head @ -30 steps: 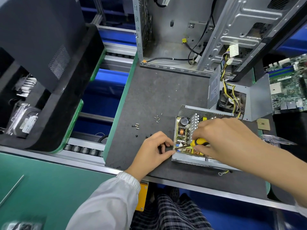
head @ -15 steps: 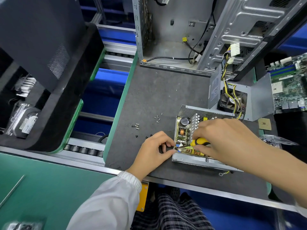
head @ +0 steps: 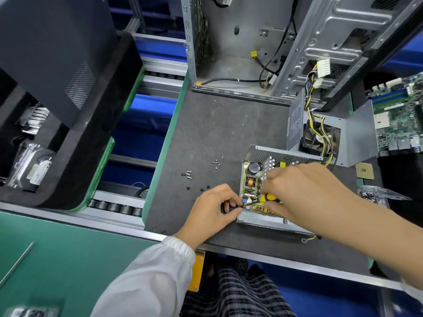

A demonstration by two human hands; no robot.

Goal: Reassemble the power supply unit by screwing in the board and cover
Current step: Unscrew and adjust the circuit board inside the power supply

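Observation:
The open power supply case (head: 261, 219) lies on the dark mat with its circuit board (head: 250, 179) inside, a coil and capacitor showing. My right hand (head: 304, 191) grips a yellow-handled screwdriver (head: 266, 198) whose shaft points left toward the board's near-left corner. My left hand (head: 215, 210) pinches the screwdriver's tip at the case's left edge; what sits at the tip is hidden by the fingers. The grey cover (head: 359, 136) with its fan (head: 319, 139) and yellow-black wires stands behind the case.
Loose screws (head: 216, 162) and a few more screws (head: 188, 175) lie on the mat (head: 217, 124) left of the case. An open computer chassis (head: 251, 42) stands behind, a motherboard (head: 398, 115) at right, a CPU chip (head: 364, 170) beside it, a black panel (head: 57, 65) at left.

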